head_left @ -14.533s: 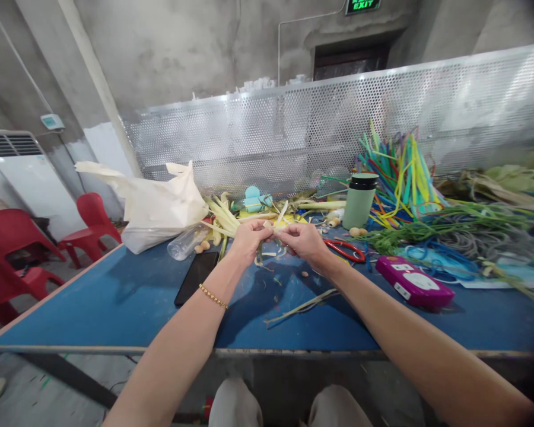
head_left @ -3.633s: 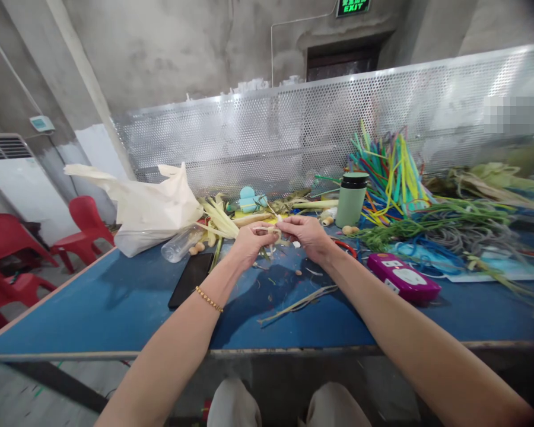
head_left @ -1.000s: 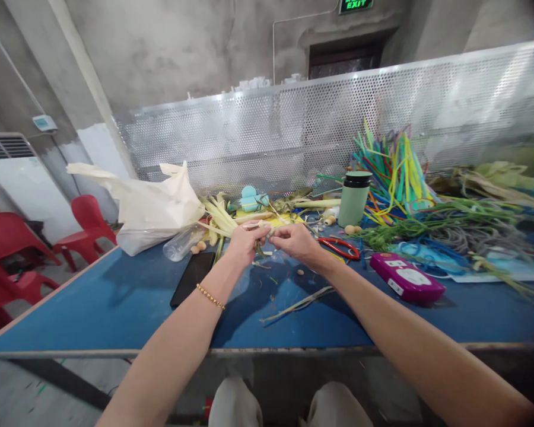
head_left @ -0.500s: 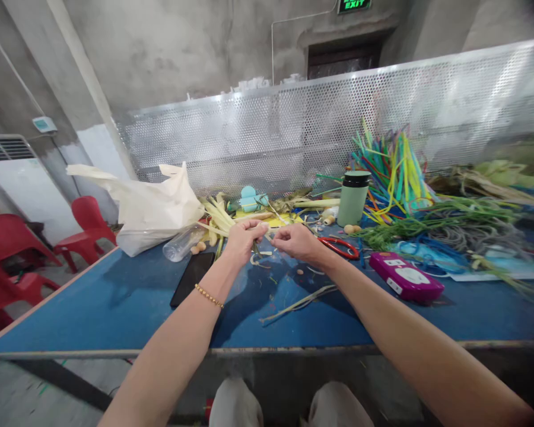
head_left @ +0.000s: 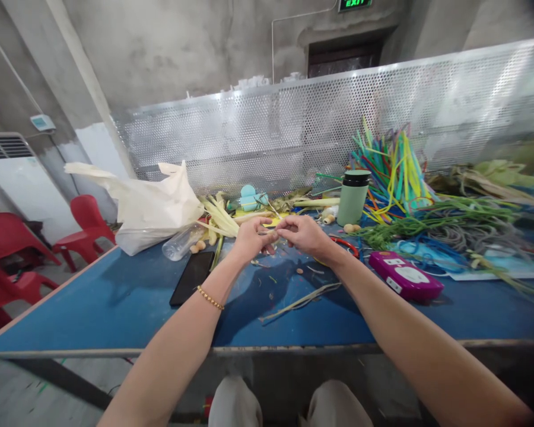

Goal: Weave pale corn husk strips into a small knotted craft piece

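Observation:
Both my hands meet above the middle of the blue table. My left hand is curled, with thumb and fingers pinched on a small piece of pale leaf strip. My right hand is closed and pinches the same small piece from the right, its fingertips touching those of the left. The piece is mostly hidden by the fingers. A long pale strip lies on the table below my hands. A bundle of pale yellow leaf strips lies just behind my left hand.
A black phone, a clear bottle and a cream bag lie left. Red scissors, a green tumbler, a magenta box, coloured straws and green grass strands lie right. Red chairs stand left.
My hands have drawn together and moved slightly farther from me; the right hand shifted left until its fingertips met the left hand's. The rest of the table is unchanged.

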Motion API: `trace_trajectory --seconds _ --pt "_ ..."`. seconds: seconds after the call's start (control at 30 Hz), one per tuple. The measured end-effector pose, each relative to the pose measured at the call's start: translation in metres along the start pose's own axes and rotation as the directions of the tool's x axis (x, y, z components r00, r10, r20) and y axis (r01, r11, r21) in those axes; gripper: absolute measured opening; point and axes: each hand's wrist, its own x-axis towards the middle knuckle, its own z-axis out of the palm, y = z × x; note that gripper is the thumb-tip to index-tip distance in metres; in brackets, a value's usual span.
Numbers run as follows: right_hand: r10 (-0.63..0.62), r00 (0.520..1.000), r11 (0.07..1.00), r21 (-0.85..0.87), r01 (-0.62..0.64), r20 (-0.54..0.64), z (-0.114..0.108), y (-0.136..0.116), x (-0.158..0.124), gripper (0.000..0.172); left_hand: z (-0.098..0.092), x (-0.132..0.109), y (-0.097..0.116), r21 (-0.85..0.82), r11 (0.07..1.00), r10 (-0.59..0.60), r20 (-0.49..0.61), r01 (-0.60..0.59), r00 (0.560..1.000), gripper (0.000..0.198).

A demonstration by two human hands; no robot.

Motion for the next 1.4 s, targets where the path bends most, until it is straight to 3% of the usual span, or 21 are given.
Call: trace_trajectory --seconds 0.13,0.3,0.53,0.9,1.17,1.4 --pt "0.079 0.997 0.994 0.079 -0.080 0.025 0.000 0.001 -0.001 0.017 0.002 -0.003 0.005 -0.070 0.997 -0.036 0.046 0.039 0.998 0.049" --pt "0.011 0.998 1.000 -0.008 -0.012 -0.069 0.001 0.005 0.001 0.016 0.001 -0.003 0.006 -0.163 0.984 -0.067 0.071 0.077 0.995 0.041" --pt "-0.009 0.996 0.999 -0.052 0.005 -0.087 0.001 0.009 0.003 0.017 0.003 -0.005 0.011 -0.280 0.945 -0.158 0.066 0.170 0.985 0.015" --pt "-0.054 0.992 0.998 -0.022 0.052 -0.112 0.003 0.010 0.005 0.016 0.003 -0.006 0.014 -0.327 0.926 -0.188 0.036 0.189 0.982 0.017" --pt "-0.051 0.997 0.999 0.005 0.051 -0.058 0.003 0.002 0.002 0.023 0.003 -0.005 0.013 -0.302 0.931 -0.210 0.017 0.206 0.977 0.016" --pt "-0.062 0.998 0.998 -0.024 0.061 -0.023 0.008 0.009 0.005 0.023 0.004 -0.004 0.011 -0.313 0.917 -0.252 0.023 0.246 0.968 0.018"
